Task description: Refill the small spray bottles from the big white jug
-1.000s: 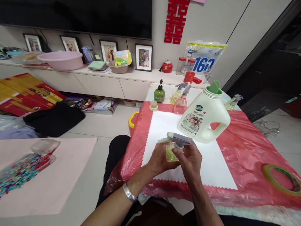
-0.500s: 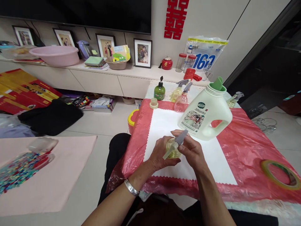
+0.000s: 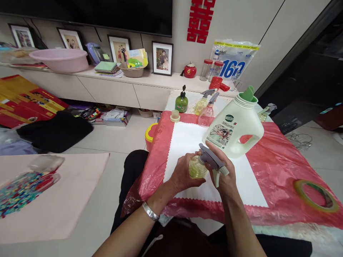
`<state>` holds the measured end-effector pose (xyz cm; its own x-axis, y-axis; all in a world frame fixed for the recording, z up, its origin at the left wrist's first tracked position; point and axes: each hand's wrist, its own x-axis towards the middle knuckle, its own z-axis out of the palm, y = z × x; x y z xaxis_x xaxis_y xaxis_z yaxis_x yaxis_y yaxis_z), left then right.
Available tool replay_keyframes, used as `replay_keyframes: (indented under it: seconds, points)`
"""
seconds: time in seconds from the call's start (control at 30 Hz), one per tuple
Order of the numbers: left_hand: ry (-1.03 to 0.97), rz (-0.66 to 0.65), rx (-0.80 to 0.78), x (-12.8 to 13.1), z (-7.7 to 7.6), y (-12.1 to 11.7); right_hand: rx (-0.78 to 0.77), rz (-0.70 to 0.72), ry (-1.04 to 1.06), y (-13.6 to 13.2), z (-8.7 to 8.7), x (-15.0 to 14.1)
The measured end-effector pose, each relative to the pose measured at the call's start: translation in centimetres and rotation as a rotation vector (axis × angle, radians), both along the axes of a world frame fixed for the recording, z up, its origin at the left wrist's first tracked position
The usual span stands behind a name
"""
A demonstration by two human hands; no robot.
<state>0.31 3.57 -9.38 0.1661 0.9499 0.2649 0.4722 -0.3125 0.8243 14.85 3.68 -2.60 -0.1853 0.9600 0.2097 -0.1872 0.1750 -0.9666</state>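
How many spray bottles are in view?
4: one bottle held by left hand and right hand, pink one left of the jug, yellow one behind the pink, another right of the jug, which may hide more.

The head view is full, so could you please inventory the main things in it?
held spray bottle: one, yellowish, above white sheet
jug: one, pale green, on that sheet
other spray bottles: three, two yellowish, one pink, beyond jug
pump bottle: one, green, table's far left
cap: one, cream, left of jug
tape roll: one, yellowish, table's right
picture frames: four, dark, on cabinet
basin: one, pink, on cabinet
jars: two, clear, on cabinet
small pieces: many, multicoloured, on pink surface
left hand: one, bare, around bottle
right hand: one, bare, at spray head
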Motion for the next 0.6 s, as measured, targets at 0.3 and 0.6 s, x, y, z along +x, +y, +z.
replay_keyframes:
  seconds: [0.3, 0.6]
  points:
    - [-0.019, -0.008, 0.013, 0.0, -0.6, -0.1, 0.13, -0.209, -0.186, -0.2, 0.4, -0.6]
    - [-0.121, -0.017, -0.096, -0.3, -0.3, -0.2, 0.078, -0.011, -0.083, 0.2, -1.0, 0.2]
